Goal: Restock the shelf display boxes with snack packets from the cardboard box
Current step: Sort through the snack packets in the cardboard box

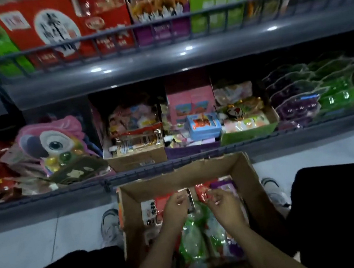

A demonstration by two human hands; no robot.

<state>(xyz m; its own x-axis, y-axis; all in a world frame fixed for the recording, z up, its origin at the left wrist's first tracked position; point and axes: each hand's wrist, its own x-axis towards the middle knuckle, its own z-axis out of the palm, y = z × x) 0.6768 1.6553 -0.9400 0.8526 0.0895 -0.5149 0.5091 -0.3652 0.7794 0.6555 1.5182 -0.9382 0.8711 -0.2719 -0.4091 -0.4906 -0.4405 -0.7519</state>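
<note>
The grey metal shelf unit [184,60] fills the upper part of the view, with its lower wire-fronted tier just beyond the open brown cardboard box [244,169] that sits on the pale floor between the person's shoes. On that lower tier stand the display boxes: a brown cardboard tray of mixed packets [137,159], a purple-fronted tray [192,149] and a green-fronted tray [246,134], each already partly filled.

Inside the cardboard box lie the snack packets, red-orange ones at the far end and green glossy packets [191,241] nearer the body.

The left hand [174,204] reaches in with fingers curled down onto a red-orange foil packet [161,200]; whether it has closed on it is hard to tell. The right hand [220,200] pinches a second red foil packet [202,192] between thumb and fingertips, lifting its edge.

To do this step well, I would gather packets of one kind only, take each by its sealed edge so the foil does not crumple, and stack them facing the same way. Then match the print to the right tray before lifting clear, since the trays sit side by side and touching, so a slip could drop a packet into the wrong one.
</note>
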